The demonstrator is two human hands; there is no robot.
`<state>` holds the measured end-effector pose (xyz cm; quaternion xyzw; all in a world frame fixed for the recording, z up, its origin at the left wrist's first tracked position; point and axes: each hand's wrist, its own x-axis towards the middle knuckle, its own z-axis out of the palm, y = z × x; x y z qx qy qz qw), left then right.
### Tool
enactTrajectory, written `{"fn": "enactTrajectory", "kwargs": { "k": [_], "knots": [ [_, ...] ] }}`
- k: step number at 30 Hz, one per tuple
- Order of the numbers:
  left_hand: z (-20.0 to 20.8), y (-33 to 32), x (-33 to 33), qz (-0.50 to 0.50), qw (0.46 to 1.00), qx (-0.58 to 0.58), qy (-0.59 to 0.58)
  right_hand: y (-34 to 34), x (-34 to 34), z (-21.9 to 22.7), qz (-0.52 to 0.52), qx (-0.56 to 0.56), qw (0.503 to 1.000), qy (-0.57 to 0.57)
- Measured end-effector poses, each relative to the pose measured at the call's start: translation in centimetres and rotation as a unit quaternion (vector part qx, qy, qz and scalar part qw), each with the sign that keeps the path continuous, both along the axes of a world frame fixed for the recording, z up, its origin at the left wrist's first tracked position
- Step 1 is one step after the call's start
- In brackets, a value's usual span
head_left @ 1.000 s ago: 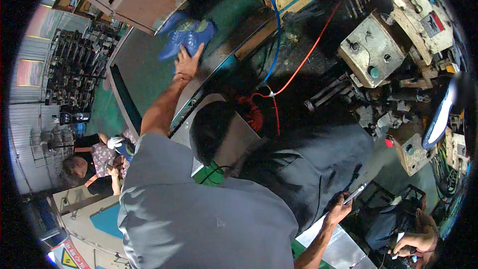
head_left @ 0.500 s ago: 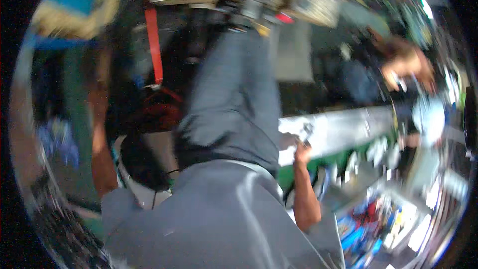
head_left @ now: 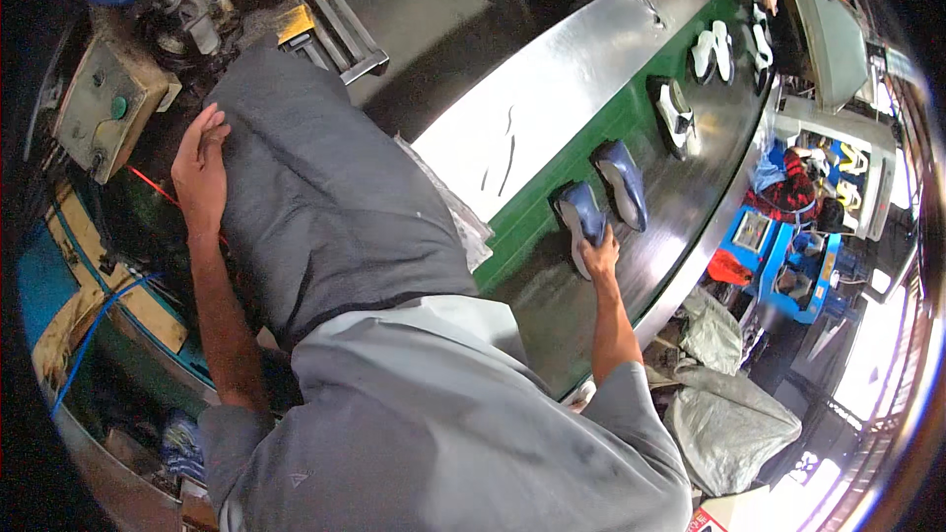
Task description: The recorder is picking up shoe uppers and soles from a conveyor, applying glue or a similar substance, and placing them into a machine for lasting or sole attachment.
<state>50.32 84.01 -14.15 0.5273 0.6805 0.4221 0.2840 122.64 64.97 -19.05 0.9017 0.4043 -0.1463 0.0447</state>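
Daylight floods in at the lower right, blown out white. Glare streaks the steel surface (head_left: 552, 108). The left side and rim fall into deep shadow. Fisheye bending curves the straight edges. The centre is sharp; the far corners are soft.

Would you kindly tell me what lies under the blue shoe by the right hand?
The blue shoe lies on the dark conveyor belt, the right hand touching its near end. The belt directly beneath is covered.
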Motion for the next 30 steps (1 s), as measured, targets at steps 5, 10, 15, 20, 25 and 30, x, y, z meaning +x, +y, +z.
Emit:
{"fn": "enactTrajectory", "kwargs": {
  "k": [5, 10, 15, 20, 25, 30],
  "knots": [
    [-0.4, 1.9, 5.9, -0.066, 0.992, -0.062, -0.089, -4.0, 3.7, -0.1, 0.056, 0.051, 0.978, 0.195],
    [1.4, 3.5, 13.3, -0.170, 0.967, -0.111, -0.155, -1.8, 0.0, 1.4, -0.103, 0.148, 0.927, 0.329],
    [5.8, 5.6, 20.3, -0.299, 0.933, -0.056, -0.193, 6.0, -9.4, 4.8, -0.157, 0.213, 0.835, 0.483],
    [10.5, 8.4, 23.2, -0.325, 0.937, 0.086, -0.092, 15.5, -22.5, 12.6, 0.017, 0.117, 0.852, 0.511],
    [9.7, 9.4, 14.5, -0.186, 0.974, 0.120, 0.048, 18.9, -33.7, 14.5, 0.145, 0.061, 0.767, 0.622],
    [10.3, 4.5, 7.2, -0.067, 0.989, 0.107, -0.076, 21.3, -40.0, 15.4, 0.243, 0.001, 0.729, 0.640]
  ]
}}
